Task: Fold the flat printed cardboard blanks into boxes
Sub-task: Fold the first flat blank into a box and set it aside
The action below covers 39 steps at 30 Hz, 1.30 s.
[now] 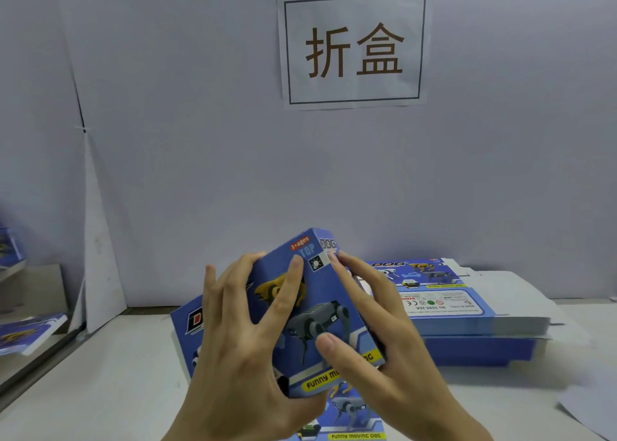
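The left hand (pixel 238 337) is spread over the left side of a half-formed blue box (pixel 320 293), with its forefinger laid up the printed face and the other fingers wrapped round the left edge. The right hand (pixel 387 343) is clamped on the same box, the thumb pressed on the face near the lower corner and the fingers stretched along the right side up to the top corner. The box is held tilted, clear of the white table (pixel 110 384), its top end pointing away. Beneath the hands, flat blanks (pixel 185 327) printed with toy dogs are spread on the table. Just to the right, a thick stack of blanks (pixel 474 320) is set against the grey wall (pixel 200 140). More blue cartons (pixel 30 333) are seen blurred at the far left. A paper sign (pixel 354 49) with two characters is stuck on the wall above.
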Available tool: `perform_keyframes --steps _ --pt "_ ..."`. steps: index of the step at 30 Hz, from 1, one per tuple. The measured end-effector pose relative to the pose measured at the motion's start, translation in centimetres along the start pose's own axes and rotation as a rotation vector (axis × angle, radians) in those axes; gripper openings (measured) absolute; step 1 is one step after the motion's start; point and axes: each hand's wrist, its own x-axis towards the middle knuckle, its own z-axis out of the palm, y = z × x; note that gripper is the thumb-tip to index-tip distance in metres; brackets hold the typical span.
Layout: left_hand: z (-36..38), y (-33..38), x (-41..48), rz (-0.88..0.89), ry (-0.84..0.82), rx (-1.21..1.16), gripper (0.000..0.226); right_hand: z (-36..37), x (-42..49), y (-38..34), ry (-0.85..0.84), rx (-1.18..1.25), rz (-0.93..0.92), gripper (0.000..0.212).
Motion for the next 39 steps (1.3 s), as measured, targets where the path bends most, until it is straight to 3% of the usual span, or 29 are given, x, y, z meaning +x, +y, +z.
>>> perform_keyframes --steps 6,17,22,25,28,30,33,36,39 --pt "-0.3 -0.1 0.3 0.010 -0.051 0.015 0.106 -0.3 -0.2 -0.1 -0.076 0.189 0.097 0.067" --pt "-0.1 -1.9 0.2 0.109 -0.061 -0.093 0.107 -1.5 0.1 -0.4 -0.080 0.140 0.150 0.064" --pt "0.2 -3.0 0.2 0.218 0.021 0.121 0.083 -2.1 0.5 -0.3 0.034 0.145 0.315 0.081" --pt "1.0 -2.6 0.1 -0.064 0.111 0.010 0.078 -2.2 0.5 0.8 0.205 0.256 0.347 0.096" --pt "1.0 -2.1 0.2 -0.618 0.074 -0.591 0.101 -2.0 0.4 2.2 0.265 0.341 0.381 0.102" --pt "1.2 -2.9 0.1 -0.843 0.014 -1.025 0.120 -1.8 0.3 2.9 0.217 0.431 0.434 0.097" --pt "1.9 -3.6 -0.1 -0.862 0.008 -1.246 0.101 -1.5 0.0 3.8 0.002 0.449 0.511 0.092" --pt "2.4 -4.1 -0.1 -0.839 0.133 -1.142 0.088 -1.9 -0.1 4.4 -0.182 0.354 0.619 0.073" --pt "2.7 -4.1 -0.4 -0.754 0.052 -1.083 0.082 -2.2 -0.4 4.8 -0.209 0.351 0.698 0.058"
